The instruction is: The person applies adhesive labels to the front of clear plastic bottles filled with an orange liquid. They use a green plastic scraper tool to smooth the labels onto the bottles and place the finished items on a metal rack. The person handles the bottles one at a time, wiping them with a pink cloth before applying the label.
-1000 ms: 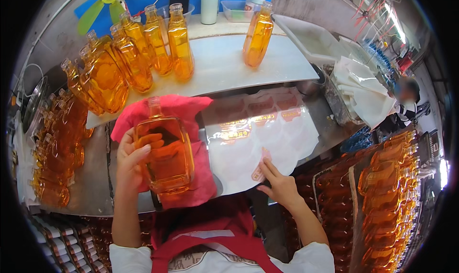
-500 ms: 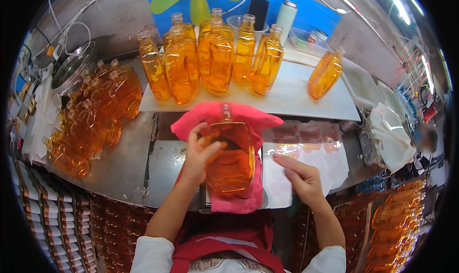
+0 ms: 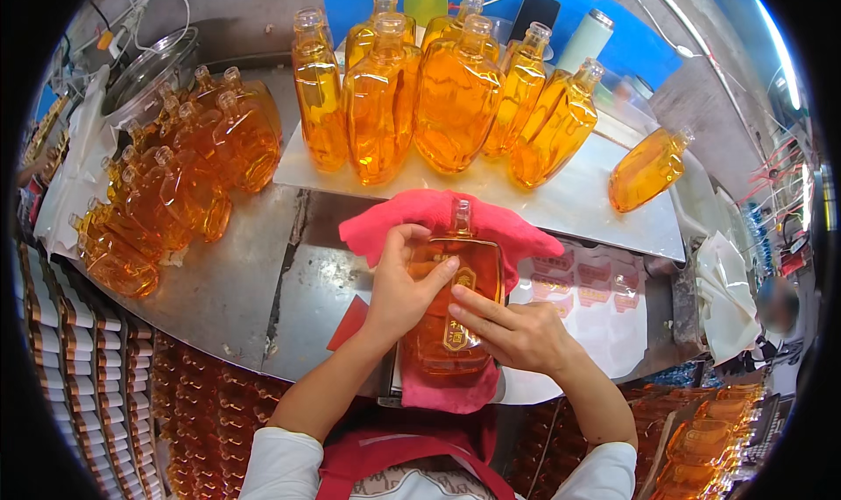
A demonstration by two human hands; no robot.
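A flat amber glass bottle (image 3: 429, 353) lies on its back on a pink cloth (image 3: 372, 224), its neck pointing away from me. My left hand (image 3: 405, 281) holds it at the upper left, fingers round the edge and thumb on the front face. On that face is a narrow gold-printed label (image 3: 455, 335). The outstretched fingers of my right hand (image 3: 524, 329) rest on the label's middle and cover part of it. To the right, a pale sheet of labels (image 3: 604, 312) lies on the table, partly behind my right hand.
Amber bottles (image 3: 455, 97) stand upright on a pale board (image 3: 561, 180) at the back; one leaning bottle (image 3: 646, 171) is farther right. More bottles (image 3: 188, 171) crowd the left. A metal tray with white cloth (image 3: 727, 298) sits right. Crated bottles (image 3: 701, 439) are below the table's edge.
My right hand has moved left from above the label sheet onto the bottle. The gold label now shows on the bottle's face. My left hand stays on the bottle; the whole view has shifted.
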